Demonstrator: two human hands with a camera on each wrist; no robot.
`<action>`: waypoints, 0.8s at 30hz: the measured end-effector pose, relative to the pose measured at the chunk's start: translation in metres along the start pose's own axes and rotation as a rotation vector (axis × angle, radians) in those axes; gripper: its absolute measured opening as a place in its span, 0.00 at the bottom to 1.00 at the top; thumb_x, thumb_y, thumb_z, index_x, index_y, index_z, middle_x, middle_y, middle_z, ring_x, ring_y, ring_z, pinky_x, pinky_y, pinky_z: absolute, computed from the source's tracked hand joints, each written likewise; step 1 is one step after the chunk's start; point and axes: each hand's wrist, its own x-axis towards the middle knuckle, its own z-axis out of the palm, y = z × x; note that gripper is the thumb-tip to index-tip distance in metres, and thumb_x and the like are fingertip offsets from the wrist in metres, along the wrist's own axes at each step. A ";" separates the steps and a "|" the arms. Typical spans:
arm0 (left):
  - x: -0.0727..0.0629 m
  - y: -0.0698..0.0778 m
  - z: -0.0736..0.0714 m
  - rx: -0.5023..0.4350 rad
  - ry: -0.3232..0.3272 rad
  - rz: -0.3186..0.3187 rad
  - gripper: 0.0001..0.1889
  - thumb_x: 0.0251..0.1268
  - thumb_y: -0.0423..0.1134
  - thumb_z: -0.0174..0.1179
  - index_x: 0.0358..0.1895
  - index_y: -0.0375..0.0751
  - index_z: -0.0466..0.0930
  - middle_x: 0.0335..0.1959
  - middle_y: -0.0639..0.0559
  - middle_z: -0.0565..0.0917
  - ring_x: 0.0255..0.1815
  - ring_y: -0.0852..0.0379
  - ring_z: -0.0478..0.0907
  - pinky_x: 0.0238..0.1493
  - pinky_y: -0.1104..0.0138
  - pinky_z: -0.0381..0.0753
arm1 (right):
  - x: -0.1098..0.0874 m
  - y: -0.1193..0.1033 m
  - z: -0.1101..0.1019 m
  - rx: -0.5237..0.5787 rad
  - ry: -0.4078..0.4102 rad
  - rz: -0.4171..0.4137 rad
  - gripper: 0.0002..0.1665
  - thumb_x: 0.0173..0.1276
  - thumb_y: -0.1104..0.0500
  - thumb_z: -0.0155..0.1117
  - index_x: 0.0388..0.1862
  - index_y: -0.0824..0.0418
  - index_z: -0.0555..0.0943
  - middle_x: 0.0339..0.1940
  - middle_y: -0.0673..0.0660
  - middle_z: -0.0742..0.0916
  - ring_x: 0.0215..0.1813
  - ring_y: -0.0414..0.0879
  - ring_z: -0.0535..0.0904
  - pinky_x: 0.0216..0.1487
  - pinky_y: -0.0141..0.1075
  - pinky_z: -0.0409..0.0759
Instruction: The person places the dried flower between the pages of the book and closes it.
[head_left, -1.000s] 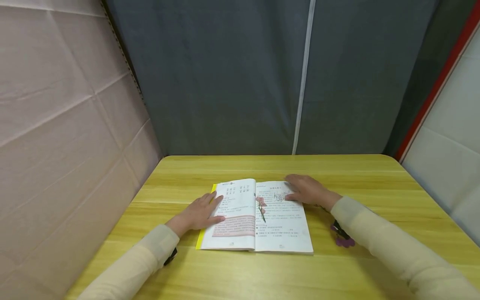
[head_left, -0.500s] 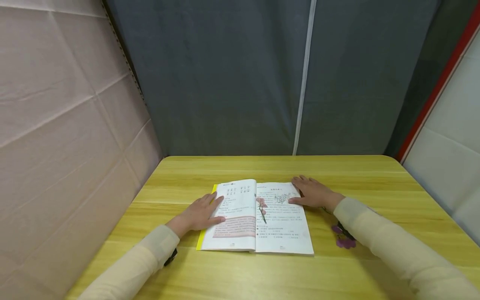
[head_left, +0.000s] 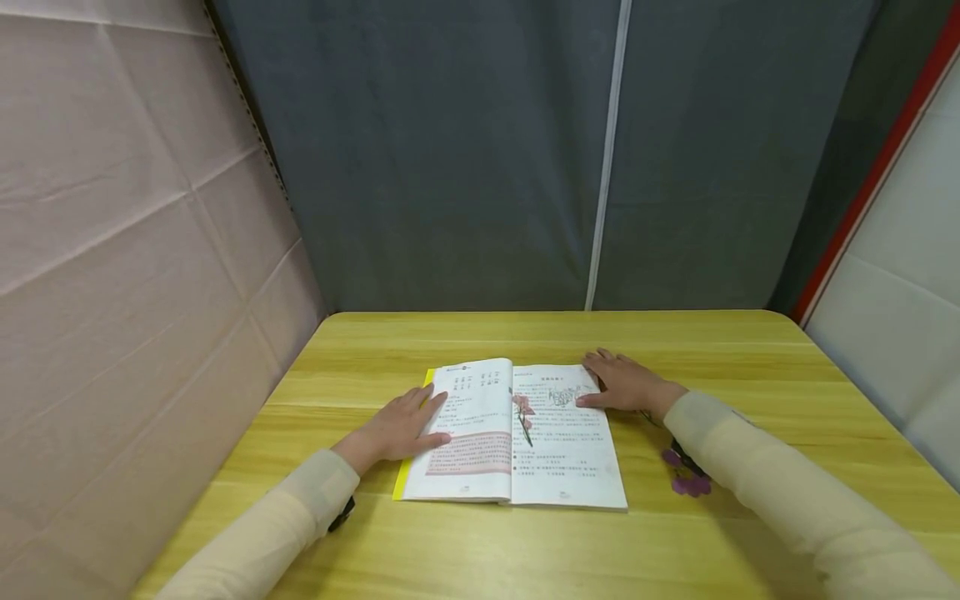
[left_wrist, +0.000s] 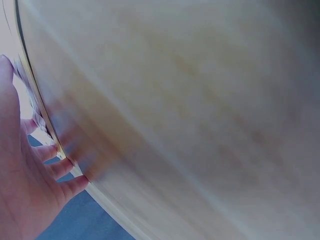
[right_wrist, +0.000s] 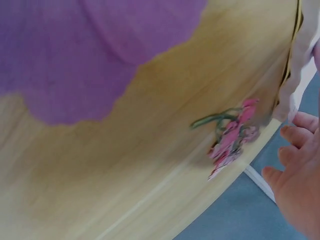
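Pink flower (head_left: 522, 407) on open textbook (head_left: 570, 493); relaxed right hand (head_left: 632, 387) now farther right, baring more drawing (head_left: 564, 397); left hand (head_left: 397, 427) loose

open book (head_left: 498, 419): white pages, dark print, pale pink panel (head_left: 480, 457) on left page, bright yellow cover edge (head_left: 402, 481). flower (head_left: 523, 406) on right page: pink, green stem. petals (head_left: 688, 483): purple. table (head_left: 465, 550): yellow, streaked wood grain. sleeves (head_left: 266, 529): cream. curtain (head_left: 450, 158): dark grey, pale vertical stripe (head_left: 609, 158). side trim (head_left: 870, 192): red.
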 end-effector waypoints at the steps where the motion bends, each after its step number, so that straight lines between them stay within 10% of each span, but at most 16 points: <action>1: 0.000 0.000 0.000 0.000 0.000 0.001 0.46 0.66 0.73 0.39 0.78 0.44 0.49 0.76 0.38 0.51 0.74 0.38 0.52 0.70 0.47 0.54 | 0.000 0.000 0.000 0.000 0.012 -0.005 0.55 0.63 0.32 0.62 0.73 0.70 0.60 0.73 0.71 0.64 0.74 0.70 0.49 0.70 0.61 0.49; 14: 0.001 -0.002 0.000 0.002 0.004 0.004 0.46 0.67 0.72 0.39 0.78 0.44 0.49 0.76 0.38 0.51 0.74 0.38 0.52 0.69 0.47 0.54 | 0.004 -0.021 -0.007 0.052 0.147 0.043 0.46 0.59 0.46 0.74 0.68 0.68 0.66 0.62 0.69 0.77 0.62 0.62 0.73 0.59 0.54 0.71; 24: 0.000 -0.002 -0.001 0.003 0.017 0.022 0.45 0.68 0.71 0.40 0.78 0.43 0.49 0.76 0.36 0.52 0.74 0.37 0.52 0.69 0.47 0.55 | 0.004 -0.038 -0.022 0.499 0.315 0.096 0.38 0.68 0.54 0.67 0.70 0.68 0.64 0.58 0.69 0.77 0.58 0.62 0.73 0.57 0.54 0.73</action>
